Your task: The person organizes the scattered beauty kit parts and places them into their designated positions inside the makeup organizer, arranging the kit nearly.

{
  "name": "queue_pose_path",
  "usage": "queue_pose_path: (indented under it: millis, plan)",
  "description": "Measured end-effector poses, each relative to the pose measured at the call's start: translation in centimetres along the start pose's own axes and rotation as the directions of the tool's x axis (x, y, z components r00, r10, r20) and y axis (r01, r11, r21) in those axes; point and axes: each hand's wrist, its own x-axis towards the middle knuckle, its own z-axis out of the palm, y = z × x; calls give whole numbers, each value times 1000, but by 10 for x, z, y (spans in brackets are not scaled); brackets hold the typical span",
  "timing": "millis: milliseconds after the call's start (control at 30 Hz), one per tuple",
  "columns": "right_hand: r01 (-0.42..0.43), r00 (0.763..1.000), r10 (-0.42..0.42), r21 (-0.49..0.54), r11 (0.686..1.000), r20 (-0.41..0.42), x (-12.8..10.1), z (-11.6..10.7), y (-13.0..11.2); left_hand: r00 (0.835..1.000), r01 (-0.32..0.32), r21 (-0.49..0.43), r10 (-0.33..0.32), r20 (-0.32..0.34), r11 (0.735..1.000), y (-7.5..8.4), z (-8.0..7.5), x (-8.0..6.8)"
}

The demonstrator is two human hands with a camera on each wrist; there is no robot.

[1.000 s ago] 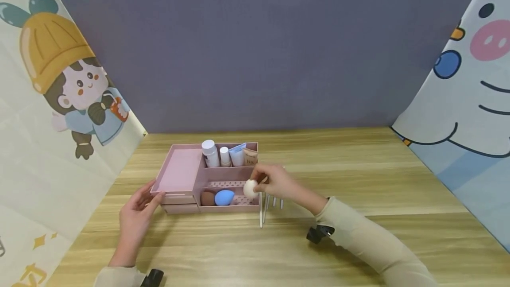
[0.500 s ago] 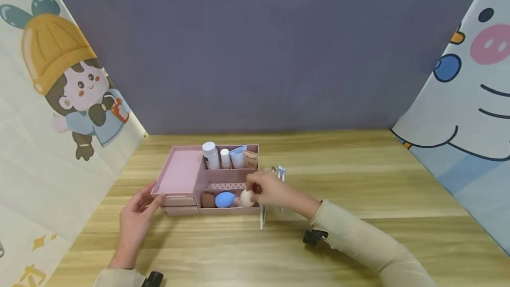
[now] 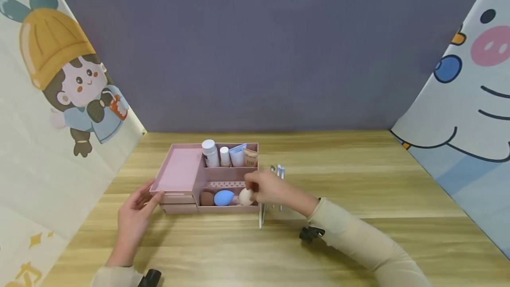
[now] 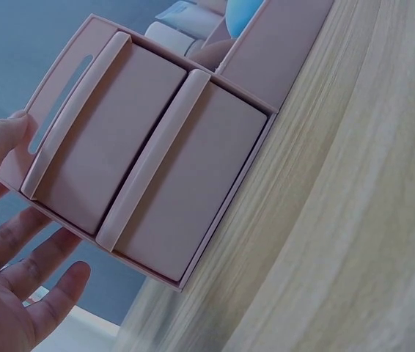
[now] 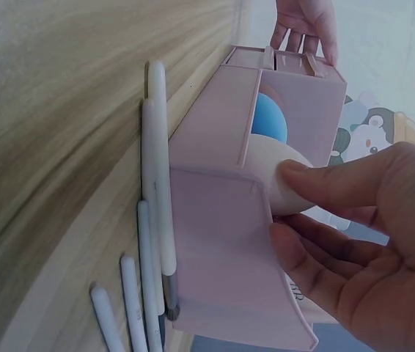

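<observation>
A pink organiser box point(image 3: 181, 176) stands on the wooden table point(image 3: 358, 176). My right hand point(image 3: 263, 191) pinches a cream makeup sponge point(image 3: 245, 197) in the front compartment, beside a blue sponge point(image 3: 223, 197) and a brown sponge point(image 3: 206, 198). In the right wrist view my thumb and fingers point(image 5: 339, 183) grip the cream sponge point(image 5: 284, 172) over the box wall point(image 5: 215, 249). My left hand point(image 3: 135, 216) rests open against the box's left front corner; the left wrist view has its fingers point(image 4: 9, 257) beside the two closed drawers point(image 4: 156, 169).
Bottles and tubes point(image 3: 229, 154) stand in the back compartment. Several thin white brushes point(image 3: 275, 189) lie on the table just right of the box, seen also as white handles point(image 5: 152, 220). Cartoon panels stand at both sides, a grey wall behind.
My right hand has lowered the cream sponge from above the box's right edge down into the front compartment. The left hand has stayed at the corner.
</observation>
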Motion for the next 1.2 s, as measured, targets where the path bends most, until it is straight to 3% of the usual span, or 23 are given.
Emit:
queue_pose_path:
  millis: [367,533,867,1200]
  plan:
    - [-49,988,59,-74,996,143,9,-1,-5,1000,5,3,-5,-5,1000,0,0,2]
    - [-126,976,130,-32,991,178,11,0,-5,1000,13,-3,-13,-7,1000,0,1,1]
    - [-181,977,165,118,976,134,3,-7,0,1000,29,-18,-29,-8,999,-2,1,4]
    - [-266,964,263,290,919,50,-18,-35,28,1000,12,-13,-12,-11,1000,-1,1,2]
